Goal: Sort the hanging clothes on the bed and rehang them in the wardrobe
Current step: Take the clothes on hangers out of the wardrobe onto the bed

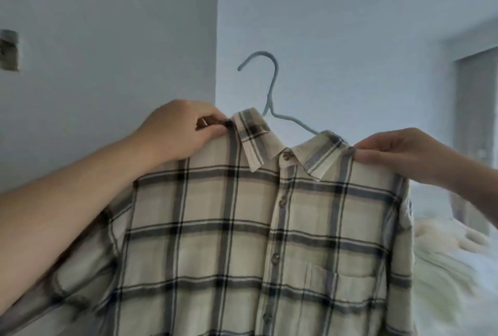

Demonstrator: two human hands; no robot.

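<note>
Two hands up, left hand fingers pinching plaid shirt shoulder, right hand fingers pinching other shoulder, on hanger

- Cream plaid button-up shirt: soft woven cloth, matt, with dark grey checks and small, faintly glossy buttons.
- Thin pale-blue hanger: smooth, matt coating; core material unclear.
- Pale blue-grey wall: smooth, matt paint.
- Whitish fluffy bedding: fuzzy, rough-looking cloth.
</note>
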